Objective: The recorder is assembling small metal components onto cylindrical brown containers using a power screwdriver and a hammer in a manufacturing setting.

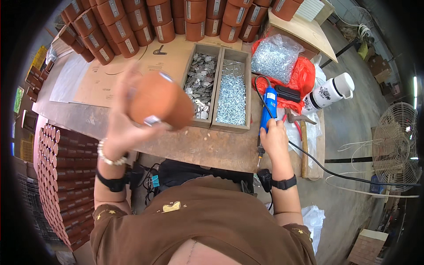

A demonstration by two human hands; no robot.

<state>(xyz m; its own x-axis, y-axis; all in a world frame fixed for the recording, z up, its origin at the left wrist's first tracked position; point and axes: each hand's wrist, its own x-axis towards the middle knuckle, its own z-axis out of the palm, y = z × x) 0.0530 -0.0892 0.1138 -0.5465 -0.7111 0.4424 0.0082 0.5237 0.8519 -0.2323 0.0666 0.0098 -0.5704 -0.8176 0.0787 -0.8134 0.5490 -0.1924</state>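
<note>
left fingers spread wide, gripping blurred terracotta pot; right fingers curled around blue electric screwdriver

Workbench, brown top, worn and stained. Cardboard flat on it, left side and back. Stacked terracotta pots with metal strips along the back. 2 open wooden boxes side by side, mid-bench: left box has flat grey metal pieces, right box has silvery screws. Right of these, red plastic bag, then white bottle, dark pattern. Hammer, wooden handle, right end, near clear plastic sheeting. Blue power tool beside right box; can't tell if touching the top.
</note>
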